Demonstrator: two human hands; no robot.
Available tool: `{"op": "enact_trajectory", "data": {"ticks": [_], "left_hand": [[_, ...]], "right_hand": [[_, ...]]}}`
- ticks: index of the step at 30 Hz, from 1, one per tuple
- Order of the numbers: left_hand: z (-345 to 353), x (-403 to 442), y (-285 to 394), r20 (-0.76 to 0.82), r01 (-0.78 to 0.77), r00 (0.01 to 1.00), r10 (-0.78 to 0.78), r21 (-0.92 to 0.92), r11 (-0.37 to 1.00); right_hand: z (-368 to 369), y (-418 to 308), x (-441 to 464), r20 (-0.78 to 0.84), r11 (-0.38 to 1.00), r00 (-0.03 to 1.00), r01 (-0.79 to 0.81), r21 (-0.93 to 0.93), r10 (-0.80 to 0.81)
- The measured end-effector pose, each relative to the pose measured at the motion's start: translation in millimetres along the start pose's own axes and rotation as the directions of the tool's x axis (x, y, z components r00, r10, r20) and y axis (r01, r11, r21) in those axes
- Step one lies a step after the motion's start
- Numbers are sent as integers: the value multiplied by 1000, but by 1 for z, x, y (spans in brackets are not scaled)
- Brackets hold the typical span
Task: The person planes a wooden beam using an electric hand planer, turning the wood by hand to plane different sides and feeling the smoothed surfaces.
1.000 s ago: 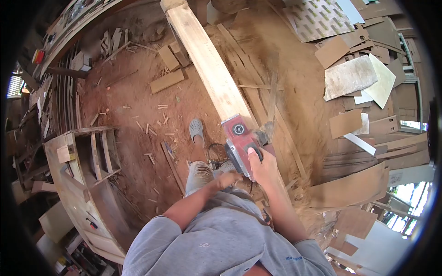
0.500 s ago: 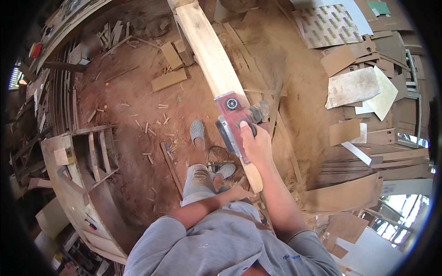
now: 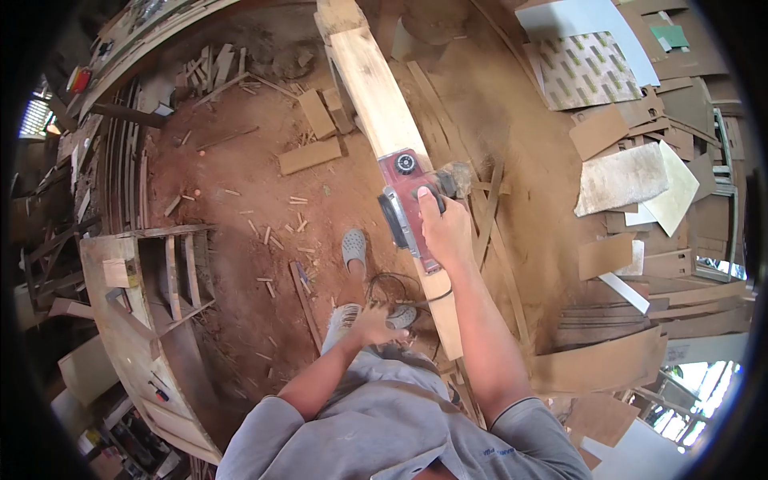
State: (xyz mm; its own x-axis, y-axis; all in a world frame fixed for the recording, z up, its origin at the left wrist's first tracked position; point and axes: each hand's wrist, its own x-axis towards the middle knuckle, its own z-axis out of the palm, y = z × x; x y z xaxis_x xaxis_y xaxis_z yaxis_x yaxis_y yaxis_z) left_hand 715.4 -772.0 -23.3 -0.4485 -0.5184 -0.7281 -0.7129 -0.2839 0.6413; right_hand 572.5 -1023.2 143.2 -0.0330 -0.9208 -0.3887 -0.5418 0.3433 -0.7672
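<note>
My right hand (image 3: 445, 232) grips the rear handle of a red electric hand planer (image 3: 398, 186). Under the planer runs a long pale wooden board (image 3: 374, 84), extending from near my body to the far top of the view. The planer rests on the board's nearer half, with a dust-caked outlet on its right side. Off the board, in front of my thigh, my left hand (image 3: 378, 325) hangs with its fingers stretched out and nothing visible in it. A dark power cord (image 3: 394, 277) loops near that hand.
Wood offcuts (image 3: 310, 157) and small scraps lie on the dirt floor to the left. A wooden cabinet frame (image 3: 120, 308) stands at the left. Stacked sheet pieces (image 3: 624, 180) cover the right side. Long strips (image 3: 488, 208) lie beside the board.
My left hand has come away from the board's near end and moved left. The planer stays in my right hand, now slightly farther from the near end. The view has shifted a little.
</note>
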Motion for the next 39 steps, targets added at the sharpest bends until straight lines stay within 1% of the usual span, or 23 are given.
{"op": "enact_trajectory", "data": {"ticks": [1, 2, 4, 7, 10, 12, 16, 19, 22, 25, 28, 31, 34, 38, 39], "left_hand": [[-9, -6, -1, -276, 0, 961, 15, 53, 999], [-19, -5, 1, -307, -29, 952, 8, -64, 998], [-54, -5, 31, -360, -103, 933, -11, -296, 949], [-71, 15, 59, -476, -113, 878, -45, -299, 948], [-98, 28, 90, -518, -78, 847, -119, -342, 937], [-111, 42, 94, -538, -63, 829, -155, -365, 929], [-143, 63, 90, -542, -92, 816, -201, -465, 880], [-167, 75, 84, -589, -138, 780, -210, -489, 861], [-194, 92, 75, -581, -117, 776, -247, -516, 849], [-219, 106, 68, -593, -125, 768, -242, -510, 851], [-240, 116, 66, -656, -153, 722, -221, -463, 873], [-263, 123, 62, -623, -128, 745, -239, -484, 866], [-289, 124, 65, -654, -181, 724, -221, -488, 854], [-317, 135, 60, -680, -181, 692, -241, -486, 855], [-323, 138, 58, -685, -168, 685, -249, -481, 860]], "right_hand": [[2, -4, 6, 0, 1000, 1000, 4, 4, -4], [4, -9, 12, -2, 1000, 1000, 8, 6, -8], [6, -17, 24, 6, 1000, 1000, 19, 16, -20], [15, -24, 50, 5, 1000, 1000, 12, 19, -12], [26, -30, 79, -20, 998, 999, 51, 47, -50], [33, -38, 96, -26, 995, 997, 76, 69, -74], [45, -59, 131, -15, 993, 997, 78, 85, -77], [54, -75, 155, -16, 994, 997, 71, 85, -70], [60, -93, 177, -22, 996, 998, 65, 65, -64], [67, -107, 197, -40, 996, 997, 71, 51, -69], [76, -117, 217, -58, 995, 994, 94, 20, -93], [82, -130, 235, -60, 994, 992, 109, 4, -108], [88, -144, 252, -63, 990, 988, 138, 1, -138], [98, -159, 281, -59, 985, 984, 173, 21, -171], [98, -167, 286, -35, 989, 989, 143, 26, -142]]}}
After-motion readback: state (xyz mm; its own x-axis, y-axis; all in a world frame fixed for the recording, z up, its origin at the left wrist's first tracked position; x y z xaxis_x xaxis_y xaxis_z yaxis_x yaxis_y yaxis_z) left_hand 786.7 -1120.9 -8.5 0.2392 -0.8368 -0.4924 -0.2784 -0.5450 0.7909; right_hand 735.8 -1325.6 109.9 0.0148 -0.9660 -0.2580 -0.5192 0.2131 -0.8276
